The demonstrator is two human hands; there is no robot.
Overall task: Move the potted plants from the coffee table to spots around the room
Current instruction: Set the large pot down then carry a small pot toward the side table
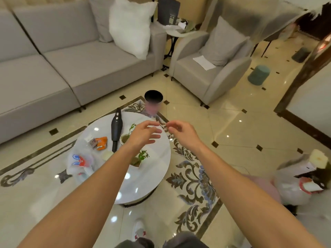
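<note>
Two small potted plants stand on the round white coffee table [143, 185]. One potted plant [140, 157] with green sprigs sits near the table's middle, just right of my left forearm. The other potted plant [126, 136] is farther back, partly hidden behind my left wrist. My left hand [146, 134] hovers above the table's far edge with fingers spread and nothing in it. My right hand [180, 131] is beside it over the floor, fingers loosely curled and apart, holding nothing.
On the table lie a black handheld vacuum [116, 129], orange snack packets [100, 143] and a plastic bag [80, 163]. A bin [153, 102] stands beyond the table. A grey sofa [62, 68], an armchair [207, 72], a teal stool [258, 75] and bags [300, 179] surround it.
</note>
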